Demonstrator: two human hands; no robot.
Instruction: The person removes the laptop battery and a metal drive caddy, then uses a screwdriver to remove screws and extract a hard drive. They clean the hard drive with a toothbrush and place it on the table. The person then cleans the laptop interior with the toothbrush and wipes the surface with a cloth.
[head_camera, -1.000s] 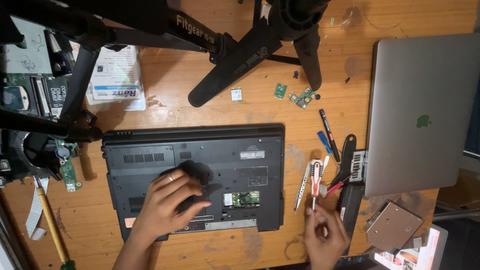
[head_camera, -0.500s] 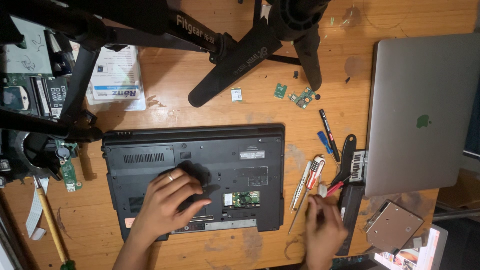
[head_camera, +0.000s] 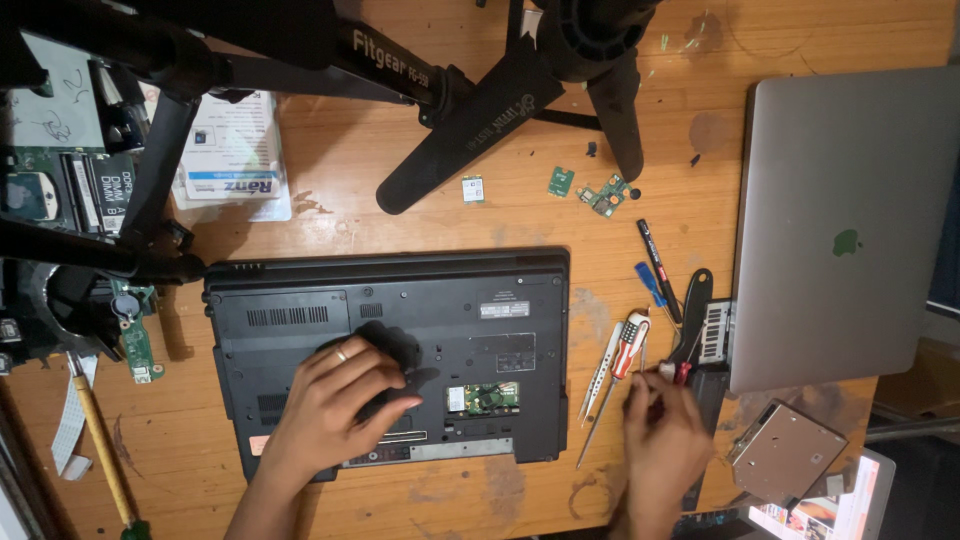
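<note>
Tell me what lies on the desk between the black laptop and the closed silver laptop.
In the head view, hand tools lie between the black laptop and the silver laptop: a red-and-white screwdriver, a metal pry tool, a black pen, and the right hand.

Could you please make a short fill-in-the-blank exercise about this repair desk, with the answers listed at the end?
1. The left hand rests flat on the black ______, which lies bottom side up.
2. The right hand reaches among the tools beside a screwdriver with a red and ______ handle.
3. The closed silver laptop lies on the ______ side of the wooden table.

Answers: laptop; white; right
</note>
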